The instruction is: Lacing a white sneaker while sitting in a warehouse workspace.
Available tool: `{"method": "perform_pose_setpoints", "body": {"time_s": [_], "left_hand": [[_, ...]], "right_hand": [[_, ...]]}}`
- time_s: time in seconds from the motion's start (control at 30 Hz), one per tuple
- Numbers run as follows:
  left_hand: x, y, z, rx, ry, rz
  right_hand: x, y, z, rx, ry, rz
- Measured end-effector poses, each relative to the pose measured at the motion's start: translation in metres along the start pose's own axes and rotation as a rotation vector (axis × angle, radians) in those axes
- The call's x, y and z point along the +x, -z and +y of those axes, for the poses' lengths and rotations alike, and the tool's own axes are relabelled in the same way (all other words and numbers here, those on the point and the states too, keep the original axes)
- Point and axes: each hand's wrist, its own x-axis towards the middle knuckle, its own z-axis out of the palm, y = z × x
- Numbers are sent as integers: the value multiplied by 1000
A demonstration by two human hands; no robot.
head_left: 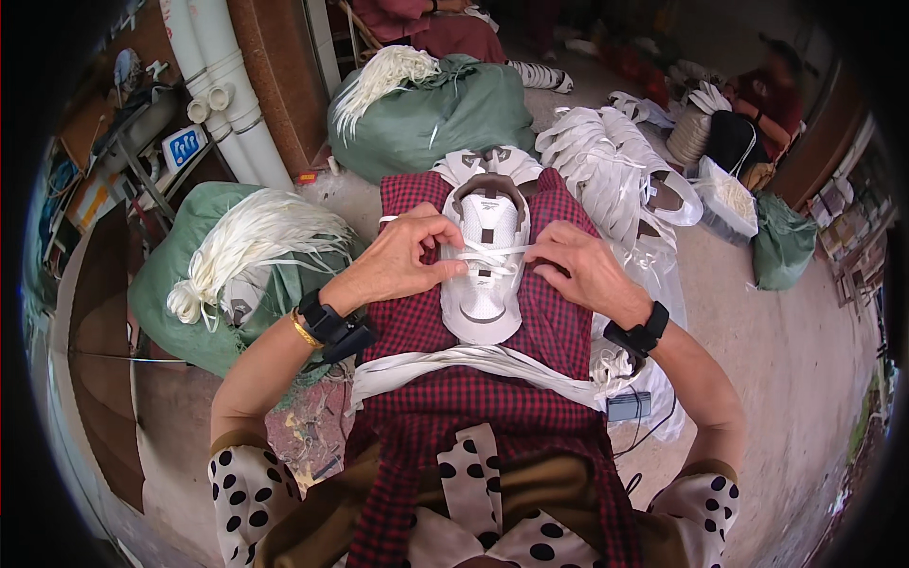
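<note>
Red-and-black check, soft woven cloth, and there on the apron (pixel 402 327) lay the white shoe upper (pixel 494 308), right in the middle of the lap! Its rounded toe pointed back toward the wearer, its padded collar away, and both hands were on it. The left hand (pixel 396 257) came in with fingers curled, thumb and forefinger a little parted at the upper's left edge; whether they gripped any lace, one could not tell. Over on the other side, the right hand (pixel 585 270) had thumb and forefinger pinched together on the flat white lace (pixel 494 253), the rest of the fingers loosely bent.

And what a piece it was: pale, finely dotted mesh at the toe, a grey-brown curve around the front, dark little squares down the tongue, brown lining in the opening, the lace crossing in slim bands over the middle. Below it, a sleek bundle of laces (pixel 473 360) stretched across the lap like a ribbon belt.

Texture everywhere! To the left bulged a green sack (pixel 161 279), a silky spray of white laces (pixel 270 227) spilling over it; beyond sat another, rounded and creased sack (pixel 464 114). To the right, nested white uppers (pixel 597 156) rose in ribbed rows, above crinkled clear plastic (pixel 653 275).
</note>
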Motion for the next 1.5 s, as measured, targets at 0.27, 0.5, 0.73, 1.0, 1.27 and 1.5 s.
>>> {"method": "perform_pose_setpoints", "body": {"time_s": [0.27, 0.5, 0.73, 1.0, 1.27, 1.5], "left_hand": [[8, -12, -3, -48, -6, 26], [9, -13, -14, 29, -72, 87], [4, -14, -24, 12, -53, 190], [8, 12, -36, -109, 51, 96], [-2, 48, -66, -114, 184, 31], [-2, 8, -21, 156, -180, 145]], "right_hand": [[24, -15, -11, 65, 88, -75], [34, -20, -16, 176, 68, -73], [27, -27, -18, -49, -24, 45], [25, -32, -12, -117, -43, -63], [35, -24, -13, -9, -114, -156], [51, -13, -4, -56, 127, -61]]}}
